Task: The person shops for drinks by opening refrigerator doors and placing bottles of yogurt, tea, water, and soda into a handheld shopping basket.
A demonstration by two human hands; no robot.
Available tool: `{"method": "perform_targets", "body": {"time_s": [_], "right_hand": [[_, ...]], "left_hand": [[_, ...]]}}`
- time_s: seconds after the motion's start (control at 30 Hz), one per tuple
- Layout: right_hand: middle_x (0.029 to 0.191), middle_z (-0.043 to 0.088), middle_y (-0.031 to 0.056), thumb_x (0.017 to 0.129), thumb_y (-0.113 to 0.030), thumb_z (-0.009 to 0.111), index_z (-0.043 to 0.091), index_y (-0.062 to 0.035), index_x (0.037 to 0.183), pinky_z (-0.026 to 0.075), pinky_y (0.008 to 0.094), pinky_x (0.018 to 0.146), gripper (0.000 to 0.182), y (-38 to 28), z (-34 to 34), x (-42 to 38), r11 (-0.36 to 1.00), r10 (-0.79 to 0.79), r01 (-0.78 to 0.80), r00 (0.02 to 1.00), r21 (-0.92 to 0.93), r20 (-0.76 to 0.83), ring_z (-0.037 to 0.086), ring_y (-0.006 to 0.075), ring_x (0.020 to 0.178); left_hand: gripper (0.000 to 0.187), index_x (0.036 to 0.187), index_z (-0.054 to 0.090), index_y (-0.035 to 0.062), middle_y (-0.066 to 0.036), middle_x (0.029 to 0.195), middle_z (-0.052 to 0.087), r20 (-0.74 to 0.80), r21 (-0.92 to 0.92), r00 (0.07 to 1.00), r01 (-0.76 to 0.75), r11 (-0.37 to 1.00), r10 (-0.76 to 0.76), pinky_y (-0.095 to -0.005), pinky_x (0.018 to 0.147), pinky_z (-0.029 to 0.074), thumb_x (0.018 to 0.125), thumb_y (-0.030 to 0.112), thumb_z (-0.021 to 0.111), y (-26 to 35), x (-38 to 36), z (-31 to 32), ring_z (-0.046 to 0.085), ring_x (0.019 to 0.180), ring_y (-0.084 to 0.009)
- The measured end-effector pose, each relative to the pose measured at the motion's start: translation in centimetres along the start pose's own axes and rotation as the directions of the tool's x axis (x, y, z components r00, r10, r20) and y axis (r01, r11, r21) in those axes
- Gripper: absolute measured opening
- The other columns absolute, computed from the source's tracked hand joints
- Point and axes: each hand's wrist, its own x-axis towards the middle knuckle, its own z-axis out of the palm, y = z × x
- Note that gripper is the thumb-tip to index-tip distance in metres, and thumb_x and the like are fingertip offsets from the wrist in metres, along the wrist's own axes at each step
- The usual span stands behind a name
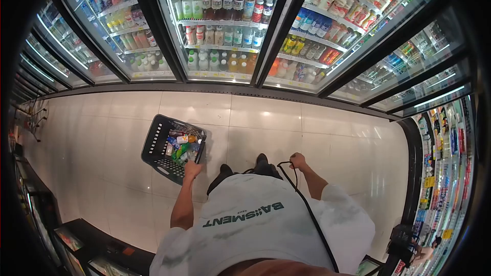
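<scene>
My left hand (pixel 192 169) is closed on the near right edge of a black plastic shopping basket (pixel 151 143), which has perforated sides. Inside it lie several bottles and packs, among them a green bottle (pixel 180 151) and an orange one (pixel 192 138). Out to the right, my right hand (pixel 297 161) has its fingers curled round a thin black strap (pixel 310 208). The strap runs from there across my white shirt toward my shoulder.
Glass-door drink coolers (pixel 225 25) span the far side of the tiled floor (pixel 245 117). An open shelf unit (pixel 440 174) curves along the right. Dark low cabinets (pixel 97 245) stand at the lower left, and a metal cart or rack (pixel 37 121) at far left.
</scene>
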Motion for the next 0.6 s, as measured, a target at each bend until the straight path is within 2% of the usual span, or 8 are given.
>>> {"method": "perform_targets", "body": {"time_s": [0.07,0.13,0.17,0.23,0.3,0.37,0.5,0.6], "right_hand": [[0.1,0.069,0.0153,0.057,-0.023,0.082,0.075,-0.0099,0.09,0.056,0.0382,0.086,0.036,1.0,-0.8,-0.2,0.923,-0.247,0.257,0.967,-0.288,0.069,0.067,0.0318,0.097],[0.106,0.069,0.0153,0.055,-0.023,0.085,0.075,-0.0107,0.093,0.055,0.0383,0.089,0.041,6.3,0.7,2.2,0.986,-0.155,0.158,0.987,-0.045,0.052,0.066,0.0332,0.1],[0.106,0.069,0.0158,0.054,-0.023,0.086,0.074,-0.0103,0.095,0.055,0.0386,0.089,0.044,3.8,-1.8,-1.4,0.888,-0.194,0.223,0.975,-0.401,0.112,0.066,0.0331,0.101],[0.097,0.071,0.0152,0.058,-0.024,0.086,0.075,-0.0093,0.089,0.057,0.0391,0.083,0.036,7.8,-1.8,-1.0,0.872,-0.15,0.197,0.979,-0.447,0.139,0.069,0.0344,0.093],[0.083,0.072,0.0141,0.064,-0.024,0.085,0.076,-0.0078,0.081,0.058,0.0391,0.074,0.025,13.7,-1.5,0.7,0.996,0.092,-0.092,0.995,-0.001,0.048,0.071,0.0349,0.082],[0.08,0.074,0.0138,0.073,-0.021,0.081,0.075,-0.0069,0.075,0.059,0.0374,0.07,0.015,18.2,-1.7,0.4,0.816,-0.147,0.205,0.978,-0.541,0.149,0.072,0.0319,0.075],[0.073,0.071,0.0118,0.082,-0.009,0.068,0.071,-0.0048,0.071,0.059,0.0372,0.059,0.012,16.8,-3.6,-3.9,0.928,0.347,-0.363,0.924,0.081,0.161,0.072,0.0248,0.066],[0.064,0.066,0.0119,0.084,-0.014,0.067,0.067,0.0005,0.071,0.053,0.0359,0.047,0.019,12.5,-5.3,-4.8,0.836,0.045,0.16,0.934,-0.525,0.355,0.068,0.0222,0.055]], "left_hand": [[0.039,0.088,0.068,-0.0136,-0.029,0.082,0.07,0.01,0.069,1.0,-0.017,0.997,0.016,-0.0446,0.061,0.057,0.073,0.022,0.07,0.3,-1.0,0.2,0.072,0.07,-0.0387],[0.039,0.089,0.068,-0.0146,-0.027,0.081,0.071,0.046,0.085,0.999,-0.006,0.996,0.002,-0.0438,0.055,0.057,0.073,0.021,0.071,1.0,-3.2,0.2,0.072,0.067,-0.0369],[0.039,0.089,0.068,-0.0148,-0.026,0.08,0.071,0.079,0.061,0.997,0.004,0.998,-0.009,-0.0435,0.053,0.056,0.073,0.021,0.072,1.5,-3.9,0.5,0.071,0.065,-0.0357],[0.039,0.088,0.069,-0.0142,-0.025,0.079,0.07,0.087,0.061,0.995,0.051,0.997,-0.056,-0.0438,0.053,0.056,0.073,0.021,0.072,1.6,-4.4,1.9,0.071,0.063,-0.0342],[0.039,0.089,0.069,-0.0138,-0.025,0.079,0.07,0.082,0.053,0.993,0.083,0.995,-0.088,-0.0447,0.055,0.056,0.073,0.021,0.072,3.3,-4.8,2.7,0.071,0.065,-0.0351],[0.039,0.089,0.07,-0.0136,-0.028,0.082,0.071,0.065,0.036,0.994,0.089,0.995,-0.091,-0.0461,0.061,0.057,0.073,0.021,0.072,4.6,-5.8,3.4,0.072,0.07,-0.0384],[0.04,0.093,0.07,-0.0133,-0.033,0.09,0.07,-0.129,0.014,0.99,0.06,0.998,-0.058,-0.0489,0.079,0.056,0.073,0.022,0.07,2.6,-3.5,6.9,0.07,0.086,-0.0457],[0.037,0.091,0.07,-0.0126,-0.032,0.093,0.069,-0.244,-0.019,0.962,0.124,0.992,-0.125,-0.0505,0.087,0.053,0.073,0.02,0.067,4.8,-5.4,6.6,0.067,0.096,-0.0477]]}}
